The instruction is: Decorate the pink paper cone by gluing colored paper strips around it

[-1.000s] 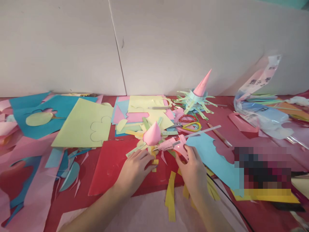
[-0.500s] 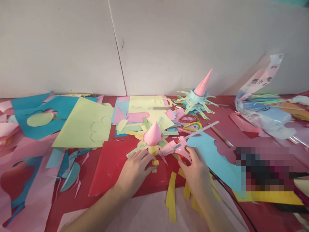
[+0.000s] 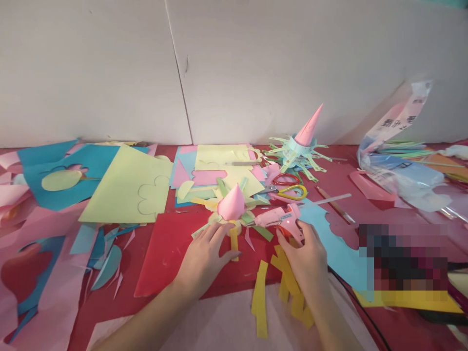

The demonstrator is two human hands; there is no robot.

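A pink paper cone [image 3: 232, 202] stands upright on a ring of pale yellow and green paper strips and rounded petals. My left hand [image 3: 205, 253] rests at its near side, fingertips against the top of a yellow paper strip [image 3: 234, 242] that hangs toward me. The thumb is apart from the fingers, near the strip's lower part. In my right hand [image 3: 306, 246] is a pink hot glue gun [image 3: 280, 218], its nozzle pointing left, close to the craft's right side. Under the craft lies a red sheet [image 3: 164, 258].
Several yellow strips [image 3: 260, 302] lie in front. Scissors [image 3: 288, 191] and a taller pink-coned craft [image 3: 305, 136] stand behind. Coloured paper and scraps [image 3: 109, 263] spread left. A plastic bag [image 3: 409, 165] lies right, and the gun's black cord [image 3: 356, 297] runs toward me.
My right hand has drawn the glue gun right, away from the craft. The yellow strip, curled before, now lies straighter. My left hand has barely moved, its thumb slightly farther out.
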